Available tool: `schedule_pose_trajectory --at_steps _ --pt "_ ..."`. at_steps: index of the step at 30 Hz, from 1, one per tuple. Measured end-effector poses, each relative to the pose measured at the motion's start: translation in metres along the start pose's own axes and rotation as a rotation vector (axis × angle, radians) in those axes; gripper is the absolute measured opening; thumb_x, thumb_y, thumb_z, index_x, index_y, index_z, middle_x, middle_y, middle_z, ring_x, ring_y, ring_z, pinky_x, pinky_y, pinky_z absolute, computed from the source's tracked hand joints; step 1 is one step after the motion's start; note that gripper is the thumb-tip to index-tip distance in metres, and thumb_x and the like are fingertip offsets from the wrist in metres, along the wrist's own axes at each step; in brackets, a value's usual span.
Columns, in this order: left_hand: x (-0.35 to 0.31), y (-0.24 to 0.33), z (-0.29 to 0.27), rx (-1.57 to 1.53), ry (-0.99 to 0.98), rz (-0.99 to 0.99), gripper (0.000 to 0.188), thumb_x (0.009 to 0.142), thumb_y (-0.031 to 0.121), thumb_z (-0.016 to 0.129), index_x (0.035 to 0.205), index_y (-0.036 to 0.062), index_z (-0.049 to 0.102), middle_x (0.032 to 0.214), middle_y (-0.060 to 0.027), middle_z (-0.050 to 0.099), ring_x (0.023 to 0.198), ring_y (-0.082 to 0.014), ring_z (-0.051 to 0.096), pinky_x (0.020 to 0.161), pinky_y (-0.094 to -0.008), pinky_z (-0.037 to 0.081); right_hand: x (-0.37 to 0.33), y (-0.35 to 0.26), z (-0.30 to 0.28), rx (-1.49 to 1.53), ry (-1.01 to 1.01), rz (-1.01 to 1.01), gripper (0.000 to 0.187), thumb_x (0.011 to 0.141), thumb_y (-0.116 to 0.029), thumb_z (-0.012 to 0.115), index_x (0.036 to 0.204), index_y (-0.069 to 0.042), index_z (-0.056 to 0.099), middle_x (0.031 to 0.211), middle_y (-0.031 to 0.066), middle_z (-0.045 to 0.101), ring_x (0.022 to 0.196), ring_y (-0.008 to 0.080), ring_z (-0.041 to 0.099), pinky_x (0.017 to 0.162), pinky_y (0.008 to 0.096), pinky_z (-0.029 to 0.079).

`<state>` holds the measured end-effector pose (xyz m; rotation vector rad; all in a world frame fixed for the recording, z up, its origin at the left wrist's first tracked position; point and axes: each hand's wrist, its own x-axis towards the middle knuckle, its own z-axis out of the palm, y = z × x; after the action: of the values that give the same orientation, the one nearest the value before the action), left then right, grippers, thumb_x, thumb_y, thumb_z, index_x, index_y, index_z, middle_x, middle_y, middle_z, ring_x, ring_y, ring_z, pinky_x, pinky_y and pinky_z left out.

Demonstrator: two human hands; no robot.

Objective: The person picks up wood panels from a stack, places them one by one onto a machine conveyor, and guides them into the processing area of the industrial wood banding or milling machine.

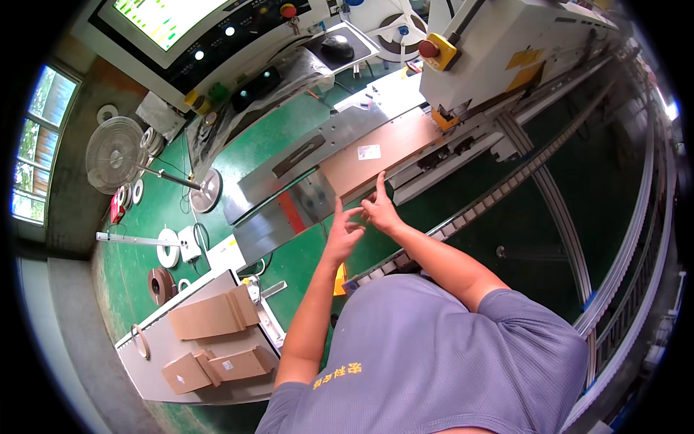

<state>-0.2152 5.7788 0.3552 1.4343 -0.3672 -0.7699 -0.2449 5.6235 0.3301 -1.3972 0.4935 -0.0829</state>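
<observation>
A flat tan panel [405,137] with a white label [369,152] lies on the metal infeed table [253,228], its far right end by the large white machine [499,61]. Both my hands are at the panel's near edge. My right hand [381,210] has its index finger stretched to that edge, and I cannot tell whether the tip presses on it. Close by on the left, my left hand [343,237] points its index finger toward the panel's near left corner, fingers apart. Neither hand grips anything, and their fingertips nearly meet.
A roller rail [470,217] runs diagonally on my right. More tan panels [210,315] lie stacked on a grey-topped table [152,369] at lower left. A standing fan [116,154] and tape rolls [160,284] are on the green floor. A red emergency button [429,48] sits on the machine.
</observation>
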Motion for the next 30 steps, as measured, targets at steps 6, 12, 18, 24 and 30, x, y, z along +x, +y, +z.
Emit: schedule_pose_trajectory --at_steps 6,12,18,24,30 --pt "0.012 0.020 0.023 0.076 -0.054 0.005 0.055 0.077 -0.007 0.053 0.131 0.0024 0.047 0.154 -0.0074 0.017 0.088 -0.0108 0.059 0.076 -0.0235 0.049 0.011 -0.019 -0.029 -0.080 0.127 -0.002 0.097 0.082 -0.006 0.050 0.144 -0.017 -0.024 0.072 0.0101 0.058 0.054 0.0153 0.056 0.050 0.0297 0.049" --pt "-0.031 0.007 0.008 0.118 0.215 0.103 0.040 0.080 -0.004 0.053 0.120 0.0011 0.056 0.140 -0.0071 0.043 0.084 -0.0107 0.059 0.075 -0.0241 0.049 0.029 -0.024 -0.070 -0.062 0.232 -0.017 0.099 0.080 -0.006 0.052 0.145 -0.018 -0.022 0.072 0.0074 0.057 0.051 0.0124 0.053 0.042 0.0257 0.044" --pt "-0.192 -0.094 -0.117 0.389 1.088 -0.147 0.033 0.081 0.003 0.055 0.114 0.0019 0.059 0.105 -0.0111 0.063 0.076 -0.0131 0.057 0.070 -0.0272 0.047 0.060 -0.025 -0.122 -0.045 0.248 0.061 0.093 0.083 -0.005 0.047 0.147 -0.026 -0.017 0.071 0.0060 0.054 0.051 0.0117 0.052 0.042 0.0230 0.040" --pt "-0.365 -0.154 -0.206 0.634 1.951 -0.569 0.048 0.078 0.028 0.064 0.115 -0.0004 0.055 0.118 -0.0224 0.054 0.110 -0.0409 0.048 0.095 -0.0474 0.039 0.107 0.019 -0.240 0.028 0.134 -0.065 0.017 0.087 -0.022 0.057 0.100 -0.011 0.053 0.080 0.0020 0.054 0.067 0.0111 0.053 0.053 0.0232 0.044" --pt "-0.446 -0.211 -0.249 0.085 2.219 -0.967 0.076 0.074 0.047 0.071 0.125 -0.0036 0.045 0.124 -0.0193 0.052 0.113 -0.0373 0.052 0.091 -0.0493 0.045 0.055 -0.028 -0.162 -0.141 0.292 0.038 0.077 0.084 -0.002 0.048 0.149 -0.024 0.013 0.070 0.0020 0.050 0.051 0.0087 0.044 0.042 0.0208 0.036"
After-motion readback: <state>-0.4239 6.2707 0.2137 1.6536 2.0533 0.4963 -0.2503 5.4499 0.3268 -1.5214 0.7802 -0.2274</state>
